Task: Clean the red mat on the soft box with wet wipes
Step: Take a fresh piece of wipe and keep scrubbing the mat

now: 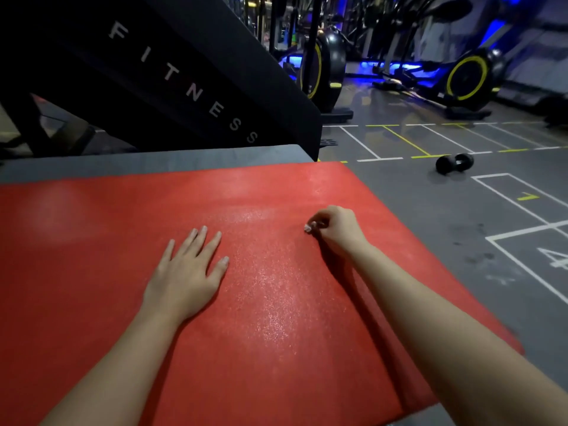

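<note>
The red mat [129, 210] covers most of the grey soft box [153, 162], whose top shows as a strip along the far edge. My left hand [187, 272] lies flat on the mat, palm down, fingers spread, holding nothing. To its right, my right hand [335, 230] is curled on the mat with its fingers pinched on a small white bit of wet wipe [309, 227]; most of the wipe is hidden inside the hand. A shiny wet-looking sheen runs across the mat between the two hands.
A black slanted panel [172, 72] lettered FITNESS rises behind the box. On the grey marked floor to the right lies a black dumbbell [455, 163]. Exercise bikes with yellow rims [470, 78] stand further back under blue light.
</note>
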`<action>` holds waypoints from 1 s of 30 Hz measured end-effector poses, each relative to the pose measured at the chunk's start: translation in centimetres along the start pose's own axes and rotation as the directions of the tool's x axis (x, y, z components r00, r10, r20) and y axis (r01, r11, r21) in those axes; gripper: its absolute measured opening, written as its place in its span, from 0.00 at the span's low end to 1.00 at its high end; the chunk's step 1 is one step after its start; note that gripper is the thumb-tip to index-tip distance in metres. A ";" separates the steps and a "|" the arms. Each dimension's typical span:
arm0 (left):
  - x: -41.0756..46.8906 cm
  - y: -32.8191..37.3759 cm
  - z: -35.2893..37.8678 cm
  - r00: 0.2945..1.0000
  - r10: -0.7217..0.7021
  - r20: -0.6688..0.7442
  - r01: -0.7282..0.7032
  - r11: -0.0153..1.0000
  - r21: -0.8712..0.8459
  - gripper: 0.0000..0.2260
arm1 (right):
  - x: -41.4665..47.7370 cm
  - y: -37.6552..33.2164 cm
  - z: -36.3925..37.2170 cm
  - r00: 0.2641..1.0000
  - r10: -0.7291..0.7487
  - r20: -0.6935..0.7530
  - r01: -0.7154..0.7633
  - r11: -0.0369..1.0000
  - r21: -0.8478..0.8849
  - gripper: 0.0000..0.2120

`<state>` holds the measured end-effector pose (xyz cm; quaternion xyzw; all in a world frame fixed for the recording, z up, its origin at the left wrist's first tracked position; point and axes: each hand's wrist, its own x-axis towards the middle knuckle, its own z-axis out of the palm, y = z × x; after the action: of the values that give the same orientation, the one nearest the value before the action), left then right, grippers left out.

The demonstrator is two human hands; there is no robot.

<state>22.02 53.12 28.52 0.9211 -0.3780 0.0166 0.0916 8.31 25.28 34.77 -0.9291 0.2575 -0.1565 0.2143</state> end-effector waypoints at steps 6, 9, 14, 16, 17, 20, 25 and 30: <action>0.2 0.0 -0.1 1.000 0.003 -0.006 -0.003 1.000 -0.001 0.38 | 2.1 0.1 -0.6 0.993 0.070 0.096 -0.064 0.996 -0.062 0.07; 0.3 0.0 0.2 1.000 -0.003 -0.017 0.003 1.000 -0.003 0.38 | 1.0 0.8 -1.3 0.982 0.009 0.190 0.015 0.992 -0.123 0.06; 0.5 -0.1 0.3 1.000 0.004 -0.016 -0.004 1.000 0.017 0.37 | 6.0 1.2 0.4 0.998 -0.044 0.042 0.048 0.993 -0.107 0.12; 0.4 0.0 0.2 1.000 0.002 -0.013 -0.002 1.000 0.015 0.37 | 8.9 1.6 1.6 0.999 0.001 -0.042 -0.005 0.997 -0.081 0.09; 0.4 0.0 0.1 1.000 0.000 -0.012 0.000 1.000 0.016 0.37 | 10.1 1.7 2.1 0.998 0.026 -0.065 -0.029 0.998 -0.047 0.08; 0.6 -0.1 -0.1 1.000 -0.001 -0.004 0.001 1.000 0.026 0.37 | 12.0 1.3 2.0 0.997 0.073 -0.030 -0.074 0.997 -0.029 0.06; 0.7 -0.2 0.2 1.000 0.001 -0.018 -0.001 1.000 0.008 0.35 | 10.6 1.8 0.0 0.969 -0.026 0.247 0.078 0.976 -0.203 0.03; 0.8 -0.3 0.1 1.000 0.001 -0.005 -0.001 1.000 0.019 0.35 | 13.8 1.4 1.9 0.999 -0.010 0.054 0.016 0.994 -0.111 0.04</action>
<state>22.75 52.75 28.47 0.9217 -0.3781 0.0225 0.0835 19.82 17.23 34.91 -0.9451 0.2541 -0.1185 0.1677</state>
